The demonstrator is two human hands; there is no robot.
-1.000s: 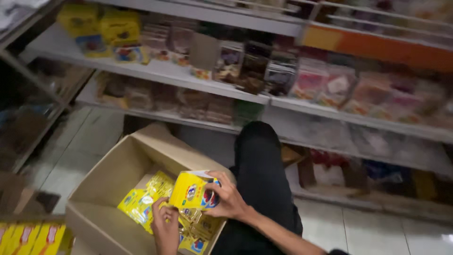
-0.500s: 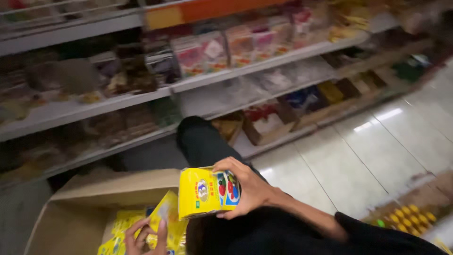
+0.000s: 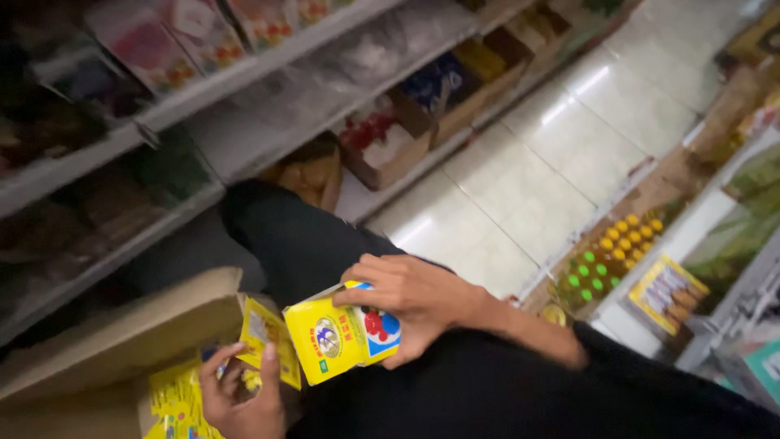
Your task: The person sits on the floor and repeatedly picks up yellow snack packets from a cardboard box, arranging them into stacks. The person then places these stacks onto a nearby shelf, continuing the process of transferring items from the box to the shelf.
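Note:
My right hand (image 3: 410, 299) grips a yellow carton with a blue and red picture (image 3: 341, 335), held over my dark-trousered knee (image 3: 284, 236). Low at the frame's bottom, my left hand (image 3: 240, 400) is closed around a thin yellow packet (image 3: 266, 340) at the rim of an open cardboard box (image 3: 106, 341). More yellow packets (image 3: 175, 402) lie inside that box, partly hidden by my left hand.
Store shelves (image 3: 187, 106) with packaged goods run along the left. A pale tiled aisle floor (image 3: 536, 171) stretches away on the right. Bottles with yellow and green caps (image 3: 609, 256) stand in a carton at the right, beside more shelved goods (image 3: 731, 236).
The view has swung to the right, bringing the aisle floor and bottles into sight. My right hand still holds the yellow carton; my left hand has lifted a thin packet from the box.

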